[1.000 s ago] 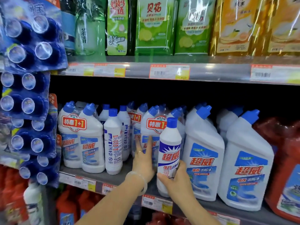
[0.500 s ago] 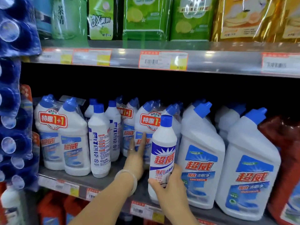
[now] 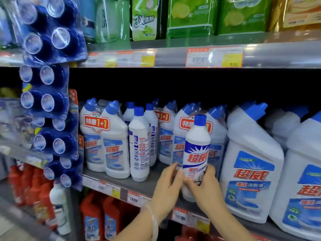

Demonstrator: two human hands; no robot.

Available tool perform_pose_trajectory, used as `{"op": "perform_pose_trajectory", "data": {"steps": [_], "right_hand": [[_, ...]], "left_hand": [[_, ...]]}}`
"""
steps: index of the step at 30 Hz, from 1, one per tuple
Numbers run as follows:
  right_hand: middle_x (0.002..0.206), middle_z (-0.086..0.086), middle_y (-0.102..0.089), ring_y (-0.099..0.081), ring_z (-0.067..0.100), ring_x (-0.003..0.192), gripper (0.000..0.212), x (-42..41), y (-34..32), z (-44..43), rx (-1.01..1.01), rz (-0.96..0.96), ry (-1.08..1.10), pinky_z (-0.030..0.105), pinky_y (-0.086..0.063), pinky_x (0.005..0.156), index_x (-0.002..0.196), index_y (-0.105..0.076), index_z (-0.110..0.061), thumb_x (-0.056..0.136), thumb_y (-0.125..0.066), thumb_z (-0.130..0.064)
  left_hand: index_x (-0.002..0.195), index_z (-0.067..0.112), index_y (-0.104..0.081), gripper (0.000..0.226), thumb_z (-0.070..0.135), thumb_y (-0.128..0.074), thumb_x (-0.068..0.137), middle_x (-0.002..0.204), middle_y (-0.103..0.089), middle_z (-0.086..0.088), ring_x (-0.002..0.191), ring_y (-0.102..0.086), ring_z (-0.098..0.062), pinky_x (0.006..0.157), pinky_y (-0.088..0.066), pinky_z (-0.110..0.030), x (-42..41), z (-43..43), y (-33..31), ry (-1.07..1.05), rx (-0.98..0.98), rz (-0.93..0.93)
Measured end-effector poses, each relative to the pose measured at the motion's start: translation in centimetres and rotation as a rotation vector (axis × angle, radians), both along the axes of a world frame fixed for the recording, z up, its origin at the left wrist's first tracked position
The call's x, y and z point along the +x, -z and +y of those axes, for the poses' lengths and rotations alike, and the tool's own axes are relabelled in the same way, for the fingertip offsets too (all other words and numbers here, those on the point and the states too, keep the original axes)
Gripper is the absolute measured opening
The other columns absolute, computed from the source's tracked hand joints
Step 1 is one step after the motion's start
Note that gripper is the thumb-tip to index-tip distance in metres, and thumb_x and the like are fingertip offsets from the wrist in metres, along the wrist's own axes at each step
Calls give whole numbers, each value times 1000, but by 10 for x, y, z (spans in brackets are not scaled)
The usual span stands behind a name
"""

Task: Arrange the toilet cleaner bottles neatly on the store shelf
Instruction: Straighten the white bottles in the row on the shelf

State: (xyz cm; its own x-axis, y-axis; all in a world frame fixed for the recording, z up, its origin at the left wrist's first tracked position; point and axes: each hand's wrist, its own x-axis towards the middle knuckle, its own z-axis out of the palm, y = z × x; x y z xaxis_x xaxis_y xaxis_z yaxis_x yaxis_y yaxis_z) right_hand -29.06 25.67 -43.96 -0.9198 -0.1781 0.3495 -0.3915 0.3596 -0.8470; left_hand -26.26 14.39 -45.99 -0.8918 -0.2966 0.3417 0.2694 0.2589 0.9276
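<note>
Gripping slim bottle [image 3: 196, 153] | both hands' fingers [image 3: 175, 171] wrapped | grey shelf [image 3: 139, 186] | store aisle

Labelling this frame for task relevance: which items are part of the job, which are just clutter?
In the job:
- slim white round bottle with blue cap, held by left hand and right hand
- wrapped white twin-pack bottles
- large white angled-neck jugs
- grey metal shelf

Lying about:
- hanging blue toilet-block packs
- green refill pouches
- red bottles

Upright white blue-capped bottle [image 3: 197, 150] on shelf [image 3: 139, 186]
</note>
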Motion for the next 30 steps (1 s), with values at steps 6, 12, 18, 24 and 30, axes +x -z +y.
{"op": "perform_pose_trajectory", "data": {"steps": [6,12,18,24,30], "right_hand": [[97,-12,-55,-55,-1,84,39,-1,5,-47,-50,18,-197,6,-41,64,112,-39,-24,83,-61,-7],[115,-9,-59,-58,1,104,62,-19,-1,-45,-17,-213,-557,17,-50,81,121,-41,-23,74,-56,15],[104,-11,-63,-60,3,98,36,-40,-23,-77,-110,-151,-524,17,-51,83,99,-55,-26,86,-54,7],[102,-20,-57,-54,-6,91,44,-62,-27,-120,-91,-224,-642,16,-47,78,109,-42,-35,81,-69,-13],[105,-20,-52,-52,-2,92,41,-75,-22,-131,1,-195,-589,14,-45,77,115,-42,-42,85,-64,-24]], "left_hand": [[114,32,-49,54,39,-76,68,115,-63,9,106,-61,-3,94,-49,-26,1,-26,-10,20,80,3],[112,29,-54,55,17,-81,66,107,-67,10,97,-64,-2,81,-52,-17,5,-51,-15,-147,59,29],[107,28,-59,55,13,-85,60,96,-72,14,90,-67,0,77,-54,-18,23,-63,-3,-272,122,101],[114,26,-57,64,9,-86,59,99,-73,11,90,-68,-2,75,-54,-15,25,-85,-2,-337,142,113],[107,34,-59,63,9,-86,56,96,-72,18,89,-67,1,73,-55,-14,13,-91,-6,-352,136,48]]}}
